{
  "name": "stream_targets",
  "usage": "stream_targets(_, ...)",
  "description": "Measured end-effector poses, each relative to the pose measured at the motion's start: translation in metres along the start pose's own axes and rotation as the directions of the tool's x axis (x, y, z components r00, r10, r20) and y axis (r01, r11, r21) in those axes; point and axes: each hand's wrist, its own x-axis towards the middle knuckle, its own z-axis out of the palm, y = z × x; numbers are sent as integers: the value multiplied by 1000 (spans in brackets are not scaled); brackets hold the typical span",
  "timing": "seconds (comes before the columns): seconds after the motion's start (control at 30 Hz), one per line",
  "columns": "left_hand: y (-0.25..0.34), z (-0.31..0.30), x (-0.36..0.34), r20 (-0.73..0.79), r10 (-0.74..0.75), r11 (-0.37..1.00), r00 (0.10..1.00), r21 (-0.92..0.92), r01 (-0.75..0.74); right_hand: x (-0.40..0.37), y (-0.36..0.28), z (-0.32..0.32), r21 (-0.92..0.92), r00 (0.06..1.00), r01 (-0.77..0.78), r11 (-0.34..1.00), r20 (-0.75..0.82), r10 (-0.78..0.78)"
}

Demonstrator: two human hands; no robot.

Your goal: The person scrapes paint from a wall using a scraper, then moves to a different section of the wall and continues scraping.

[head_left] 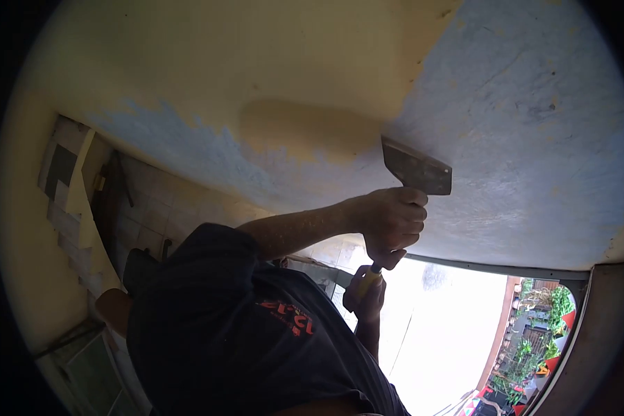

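My left hand [395, 220] is closed round the scraper near its wide dark blade [418, 168]. The blade lies at the wall surface [506, 139], beside the border between yellow paint [312, 55] and a bluish-grey area. Below it in the view, my right hand [366, 295] is wrapped round the yellow handle [370, 279], close to the left hand. Some of its fingers are hidden. A dark shirt [222, 333] with red print covers my torso, and its edge hides part of the right forearm.
Beyond the wall edge [499, 267] a bright opening shows plants [527, 360] and red flags [552, 362]. Step-like shapes [76, 229] stand at the far left, near a tiled surface [149, 197]. Part of a greenish panel [93, 374] shows at the lower left.
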Motion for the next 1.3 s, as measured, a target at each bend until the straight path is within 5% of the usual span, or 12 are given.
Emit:
stream_targets(0.23,-13,-11,33,-155,134,988,979,98,-120,9,-32,-9,-12,996,46,999,81,-45)
stream_targets(0.4,2,-4,8,-31,-4,1000,1000,-9,3,-2,-5,2,18,1000,5,1000,-31,-5)
stream_targets(0.53,-19,-21,47,-153,153,986,976,93,-140,14,-49,3,-53,994,88,995,64,-85)
stream_targets(0.73,-3,-13,25,-73,28,999,997,26,-26,-5,-17,4,-14,999,41,999,-6,-41)
stream_targets(0.93,-20,-25,57,-170,150,988,974,45,-145,5,-56,8,-24,996,75,997,39,-74)
stream_targets(1.13,-6,-20,33,-25,32,999,999,11,-32,5,-32,7,9,999,43,999,23,-44)
stream_targets(1.23,-27,-30,69,-214,203,979,955,82,-189,15,-66,11,-18,992,115,993,55,-114)
stream_targets(1.3,-21,-27,63,-191,162,987,968,34,-158,10,-62,9,-5,994,87,996,58,-87)
